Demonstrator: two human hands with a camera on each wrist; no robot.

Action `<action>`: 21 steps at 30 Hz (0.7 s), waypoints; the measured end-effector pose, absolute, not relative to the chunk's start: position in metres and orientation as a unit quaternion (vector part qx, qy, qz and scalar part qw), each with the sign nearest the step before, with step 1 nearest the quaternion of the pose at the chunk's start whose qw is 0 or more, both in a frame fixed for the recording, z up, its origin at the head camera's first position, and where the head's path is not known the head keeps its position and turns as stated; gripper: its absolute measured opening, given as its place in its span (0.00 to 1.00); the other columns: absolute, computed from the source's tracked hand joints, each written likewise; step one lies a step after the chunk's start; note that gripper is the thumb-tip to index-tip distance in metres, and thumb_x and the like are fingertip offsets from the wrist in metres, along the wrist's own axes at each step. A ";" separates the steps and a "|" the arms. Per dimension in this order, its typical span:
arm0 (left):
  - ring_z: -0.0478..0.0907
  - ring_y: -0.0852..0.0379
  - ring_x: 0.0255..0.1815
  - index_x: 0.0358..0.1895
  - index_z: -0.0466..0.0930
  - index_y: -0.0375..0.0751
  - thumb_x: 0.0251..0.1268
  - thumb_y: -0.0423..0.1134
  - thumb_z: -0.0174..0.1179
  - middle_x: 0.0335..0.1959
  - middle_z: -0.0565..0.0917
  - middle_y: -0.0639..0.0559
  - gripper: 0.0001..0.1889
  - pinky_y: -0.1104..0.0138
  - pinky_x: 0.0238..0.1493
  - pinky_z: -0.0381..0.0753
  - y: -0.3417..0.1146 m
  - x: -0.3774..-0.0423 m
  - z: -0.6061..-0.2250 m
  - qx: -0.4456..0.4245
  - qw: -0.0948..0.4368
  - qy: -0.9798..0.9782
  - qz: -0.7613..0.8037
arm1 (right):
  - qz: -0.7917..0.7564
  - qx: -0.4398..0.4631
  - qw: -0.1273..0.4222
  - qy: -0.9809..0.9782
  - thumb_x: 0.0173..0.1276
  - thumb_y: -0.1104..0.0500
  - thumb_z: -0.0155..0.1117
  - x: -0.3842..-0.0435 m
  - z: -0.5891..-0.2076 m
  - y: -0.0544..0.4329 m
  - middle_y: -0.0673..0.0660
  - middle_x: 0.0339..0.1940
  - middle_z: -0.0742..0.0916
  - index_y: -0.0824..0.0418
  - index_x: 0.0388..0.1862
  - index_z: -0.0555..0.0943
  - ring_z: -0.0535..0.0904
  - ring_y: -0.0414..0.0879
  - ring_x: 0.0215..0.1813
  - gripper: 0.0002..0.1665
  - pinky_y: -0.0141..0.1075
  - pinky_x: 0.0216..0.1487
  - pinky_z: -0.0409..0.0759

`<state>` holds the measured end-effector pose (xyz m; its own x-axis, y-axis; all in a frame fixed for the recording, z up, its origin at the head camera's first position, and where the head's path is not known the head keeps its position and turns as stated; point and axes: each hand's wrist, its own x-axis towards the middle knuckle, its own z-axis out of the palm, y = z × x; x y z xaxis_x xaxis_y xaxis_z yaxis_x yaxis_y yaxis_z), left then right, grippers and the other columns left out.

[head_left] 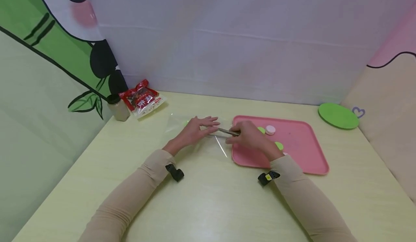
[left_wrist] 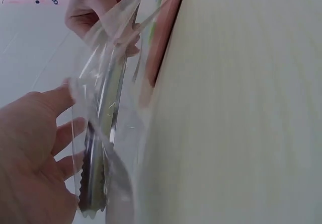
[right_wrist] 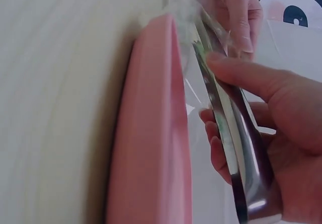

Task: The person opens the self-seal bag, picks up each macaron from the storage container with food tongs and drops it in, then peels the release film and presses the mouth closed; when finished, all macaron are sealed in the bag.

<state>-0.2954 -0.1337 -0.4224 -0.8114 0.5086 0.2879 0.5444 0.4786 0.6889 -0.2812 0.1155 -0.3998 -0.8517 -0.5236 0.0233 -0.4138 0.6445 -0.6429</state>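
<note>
Metal tongs [right_wrist: 241, 138] lie in my right hand [head_left: 248, 135], whose thumb and fingers grip them near the middle. Their serrated tips [left_wrist: 93, 199] reach into a clear plastic bag [head_left: 214, 144], seen through the film in the left wrist view. At the bag's mouth is my left hand [head_left: 195, 130], holding the film by its edge with thumb and fingers fairly straight. A bit of green [head_left: 186, 123] shows in the bag beside the left hand. Beneath the right hand is a pink tray [head_left: 302, 148] bearing green discs [head_left: 278, 146] and a white disc [head_left: 270, 130]; the hand covers part of it.
A red and white snack packet [head_left: 143, 99] leans by a dark-lidded jar [head_left: 118, 108] at the back left. At the back right corner lies a round green mat [head_left: 338, 116]. A cloth wall [head_left: 234, 54] rises behind the pale table [head_left: 201, 206].
</note>
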 end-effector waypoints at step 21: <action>0.65 0.43 0.74 0.65 0.79 0.40 0.73 0.45 0.60 0.68 0.75 0.49 0.21 0.36 0.74 0.42 -0.126 -0.291 -0.422 -0.357 0.019 -0.884 -0.303 | -0.287 -0.273 0.097 0.913 0.60 0.53 0.78 -0.266 -0.371 0.138 0.52 0.29 0.80 0.62 0.48 0.89 0.72 0.46 0.31 0.20 0.37 0.30 0.73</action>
